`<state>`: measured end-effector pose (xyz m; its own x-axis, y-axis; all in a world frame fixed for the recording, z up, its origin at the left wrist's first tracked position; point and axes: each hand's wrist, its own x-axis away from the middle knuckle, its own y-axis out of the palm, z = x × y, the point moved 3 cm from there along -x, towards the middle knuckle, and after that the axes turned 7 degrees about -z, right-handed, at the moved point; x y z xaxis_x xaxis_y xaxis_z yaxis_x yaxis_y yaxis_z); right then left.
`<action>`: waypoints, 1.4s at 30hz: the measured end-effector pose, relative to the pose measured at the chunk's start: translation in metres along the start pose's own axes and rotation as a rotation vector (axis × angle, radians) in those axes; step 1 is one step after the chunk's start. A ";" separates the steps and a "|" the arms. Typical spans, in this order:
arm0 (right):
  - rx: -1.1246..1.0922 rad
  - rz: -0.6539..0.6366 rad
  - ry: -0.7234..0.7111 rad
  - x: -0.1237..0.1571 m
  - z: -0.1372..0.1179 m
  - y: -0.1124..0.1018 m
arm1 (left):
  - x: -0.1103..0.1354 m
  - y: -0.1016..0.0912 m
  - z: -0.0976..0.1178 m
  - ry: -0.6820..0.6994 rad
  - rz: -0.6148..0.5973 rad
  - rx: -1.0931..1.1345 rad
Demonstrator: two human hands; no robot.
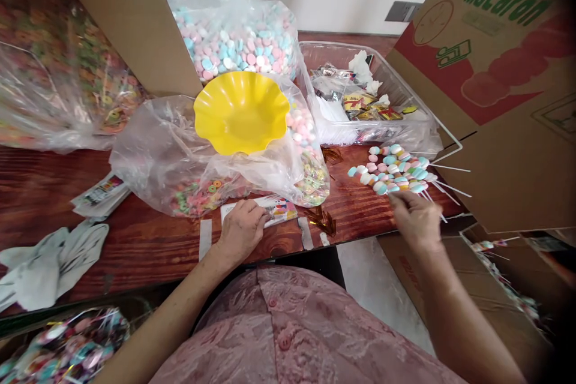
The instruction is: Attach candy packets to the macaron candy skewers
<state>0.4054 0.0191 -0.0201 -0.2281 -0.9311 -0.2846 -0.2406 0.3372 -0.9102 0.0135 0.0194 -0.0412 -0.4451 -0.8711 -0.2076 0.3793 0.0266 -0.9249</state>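
Observation:
My left hand rests at the table's front edge, fingers bent and closed over the end of a stack of printed plastic bags. To the right, my right hand is closed in a pinch beside a pile of candy skewers. These carry pink, white and blue candies on white sticks that point to the right. What lies between the right fingertips is too small and blurred to make out. Bronze twist ties lie just right of the printed bags.
Behind my left hand, a yellow wavy-edged bowl sits on clear bags of candies. A clear plastic bin holds wrapped sweets. Cardboard boxes stand right. White gloves and more packets lie left. Finished-looking wrapped candies fill a container below.

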 end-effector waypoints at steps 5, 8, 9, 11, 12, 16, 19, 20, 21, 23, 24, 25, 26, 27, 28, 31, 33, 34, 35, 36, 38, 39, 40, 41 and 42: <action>-0.089 0.115 -0.019 0.041 -0.009 0.044 | 0.004 -0.001 0.002 0.060 0.003 -0.041; 0.007 0.154 -0.032 0.037 -0.005 0.039 | 0.005 0.001 0.001 0.075 0.028 -0.037; 0.072 0.148 -0.017 0.033 -0.002 0.035 | 0.006 0.002 0.000 0.076 0.042 -0.023; 0.224 0.094 0.034 0.024 0.005 0.029 | 0.005 0.004 -0.002 0.073 0.079 0.024; 0.299 0.060 0.061 0.020 0.008 0.028 | 0.005 0.004 -0.003 0.073 0.100 0.054; 0.451 -0.021 0.086 0.009 0.014 0.030 | 0.006 0.004 -0.007 0.065 0.119 0.145; 0.401 0.030 0.012 0.006 0.018 0.031 | 0.007 0.003 -0.007 0.063 0.075 0.169; 0.373 0.052 -0.012 0.007 0.020 0.031 | 0.008 0.003 -0.007 0.061 0.069 0.170; 0.346 0.074 -0.032 0.007 0.021 0.030 | 0.008 0.003 -0.007 0.058 0.068 0.168; 0.295 0.121 -0.079 0.009 0.021 0.025 | 0.009 0.004 -0.008 0.044 0.076 0.164; 0.266 0.167 -0.102 0.011 0.020 0.021 | 0.008 0.005 -0.009 0.032 0.082 0.173; 0.231 0.211 -0.130 0.014 0.016 0.016 | 0.008 0.006 -0.010 0.016 0.088 0.192; 0.187 0.260 -0.166 0.017 0.012 0.011 | 0.007 0.007 -0.012 -0.002 0.097 0.219; 0.139 0.304 -0.204 0.020 0.006 0.006 | 0.006 0.007 -0.014 -0.022 0.105 0.253; 0.086 0.345 -0.235 0.024 -0.002 0.000 | 0.005 0.007 -0.015 -0.039 0.111 0.291; -0.109 0.340 -0.340 0.035 -0.032 -0.011 | 0.002 0.005 -0.020 -0.070 0.115 0.397; -0.246 0.226 -0.442 0.041 -0.056 -0.012 | 0.001 0.004 -0.023 -0.083 0.108 0.456; -0.296 0.160 -0.509 0.043 -0.068 -0.011 | 0.001 0.003 -0.024 -0.089 0.105 0.483; -0.328 0.098 -0.579 0.046 -0.079 -0.009 | 0.000 0.003 -0.024 -0.096 0.105 0.507; -0.345 0.054 -0.639 0.047 -0.089 -0.006 | 0.001 0.002 -0.025 -0.101 0.106 0.526; -0.352 0.001 -0.714 0.049 -0.100 -0.001 | 0.001 0.002 -0.026 -0.106 0.116 0.549; -0.351 -0.014 -0.728 0.049 -0.102 0.002 | 0.002 0.002 -0.026 -0.106 0.121 0.552; -0.348 -0.024 -0.734 0.049 -0.103 0.004 | 0.003 0.003 -0.026 -0.103 0.126 0.553; -0.341 -0.033 -0.740 0.048 -0.102 0.006 | 0.003 0.003 -0.027 -0.099 0.128 0.553; -0.329 -0.044 -0.751 0.048 -0.101 0.007 | 0.004 0.004 -0.027 -0.094 0.129 0.551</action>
<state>0.2973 -0.0087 -0.0099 0.4524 -0.7500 -0.4825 -0.5257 0.2128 -0.8236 -0.0084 0.0293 -0.0538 -0.3025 -0.9184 -0.2549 0.8040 -0.1022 -0.5857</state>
